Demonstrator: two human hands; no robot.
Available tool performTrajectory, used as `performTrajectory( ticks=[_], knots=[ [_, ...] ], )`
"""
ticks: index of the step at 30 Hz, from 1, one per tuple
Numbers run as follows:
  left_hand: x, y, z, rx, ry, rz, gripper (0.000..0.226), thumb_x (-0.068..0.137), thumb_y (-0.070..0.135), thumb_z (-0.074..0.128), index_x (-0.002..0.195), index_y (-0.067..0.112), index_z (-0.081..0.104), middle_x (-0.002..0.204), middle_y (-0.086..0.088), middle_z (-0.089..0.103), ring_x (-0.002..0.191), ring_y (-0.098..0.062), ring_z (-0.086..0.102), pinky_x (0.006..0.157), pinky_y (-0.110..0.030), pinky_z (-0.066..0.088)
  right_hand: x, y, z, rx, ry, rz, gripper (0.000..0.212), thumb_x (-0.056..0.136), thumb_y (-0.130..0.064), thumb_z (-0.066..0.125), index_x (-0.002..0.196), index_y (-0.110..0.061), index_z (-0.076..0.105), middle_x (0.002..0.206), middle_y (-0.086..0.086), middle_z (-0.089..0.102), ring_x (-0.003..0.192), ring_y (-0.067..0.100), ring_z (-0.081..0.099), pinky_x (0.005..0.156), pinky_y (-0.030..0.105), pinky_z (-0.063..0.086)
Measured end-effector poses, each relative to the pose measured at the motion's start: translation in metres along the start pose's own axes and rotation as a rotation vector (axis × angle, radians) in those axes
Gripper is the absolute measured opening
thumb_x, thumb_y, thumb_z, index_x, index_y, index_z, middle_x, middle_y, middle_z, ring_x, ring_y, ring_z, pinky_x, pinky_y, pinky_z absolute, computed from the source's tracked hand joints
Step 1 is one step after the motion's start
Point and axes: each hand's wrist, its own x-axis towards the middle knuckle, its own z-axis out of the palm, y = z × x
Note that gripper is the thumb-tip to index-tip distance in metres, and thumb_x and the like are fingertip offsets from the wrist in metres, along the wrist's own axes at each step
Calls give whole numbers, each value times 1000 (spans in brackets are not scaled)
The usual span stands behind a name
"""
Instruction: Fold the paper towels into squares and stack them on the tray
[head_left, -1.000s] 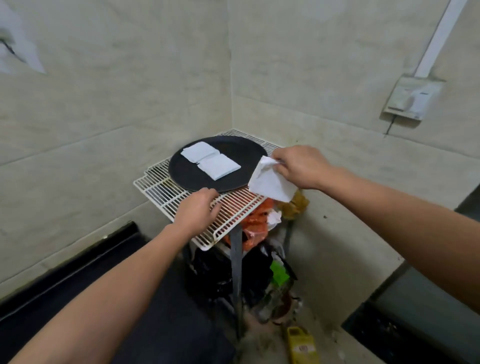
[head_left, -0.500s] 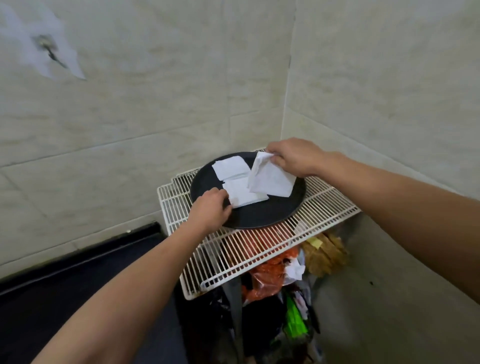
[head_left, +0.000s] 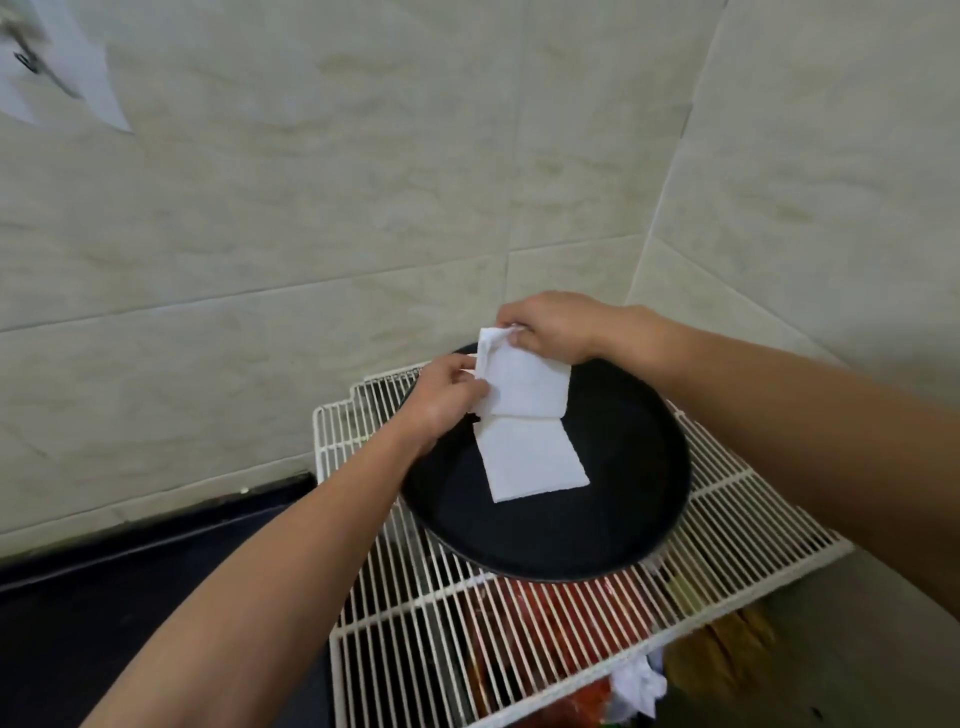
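i'm looking down into a corner of pale tiled wall (head_left: 363, 208), where a white wire rack (head_left: 737, 519) carries the round black tray (head_left: 623, 467). through the rack's bars i can see a red bag (head_left: 545, 613) and a crumpled white scrap (head_left: 636, 680). a dark counter (head_left: 104, 597) runs along the wall at my left. both forearms reach in over the rack, and the left one covers the tray's left rim.

the loose paper towel (head_left: 524, 384) hangs over the far half of the tray, white and bunched at its top corner. my right hand (head_left: 550, 327) pinches that top corner between curled fingers and thumb. my left hand (head_left: 441, 395) pinches the towel's left edge lower down. below it a folded square (head_left: 535, 462) lies flat on the tray floor, its far edge meeting the hanging towel's bottom edge. the towel and hands hide the tray's far-left part. a thin white sliver by the left hand may be another folded piece, but i can't tell.

half a second ago the left hand sat at the tray's near rim, only the right held the towel, and two folded squares showed. now the left has come up to the towel, and just one square shows clearly.
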Motion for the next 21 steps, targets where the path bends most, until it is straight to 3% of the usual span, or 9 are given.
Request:
performTrajectory(
  ticks=[4, 8, 14, 16, 19, 21],
  knots=[
    [15, -9, 0, 45, 62, -13, 12, 84, -3, 62, 87, 7, 65, 70, -12, 63, 56, -17, 60, 55, -25, 53, 30, 16, 3, 22, -8, 2, 26, 98, -29, 45, 121, -23, 55, 116, -1, 58, 96, 19, 50, 78, 35, 41],
    [26, -14, 5, 7, 107, -52, 13, 83, -3, 65, 95, -4, 61, 75, -18, 62, 56, -26, 63, 49, -26, 52, 56, 29, 13, 50, -13, 14, 24, 96, -30, 51, 117, -21, 59, 119, 0, 60, 102, 19, 53, 82, 36, 43],
    [34, -21, 6, 96, 170, -98, 19, 83, -3, 61, 98, 2, 51, 66, -17, 59, 48, -28, 61, 40, -25, 45, 86, 37, 47, 55, -42, 37, 23, 95, -30, 53, 114, -20, 61, 122, -1, 60, 111, 23, 53, 87, 37, 44],
    [36, -28, 4, 190, 197, -82, 21, 80, -1, 62, 98, 6, 52, 65, -16, 62, 51, -29, 62, 43, -28, 47, 93, 40, 62, 67, -12, 48, 21, 94, -32, 54, 110, -22, 62, 119, -2, 62, 111, 23, 55, 88, 37, 45],
    [37, -34, 5, 283, 222, -47, 23, 76, 4, 66, 94, 11, 55, 70, -11, 64, 62, -30, 65, 60, -38, 55, 96, 41, 77, 104, 73, 53, 18, 94, -32, 53, 107, -24, 62, 113, -3, 64, 107, 22, 56, 83, 34, 42],
    [38, -35, 6, 356, 240, -22, 22, 75, 7, 67, 93, 14, 56, 66, -2, 60, 66, -25, 61, 66, -36, 52, 98, 41, 85, 116, 122, 38, 17, 94, -32, 51, 106, -24, 61, 108, -3, 65, 103, 23, 57, 78, 32, 40]
  ],
)
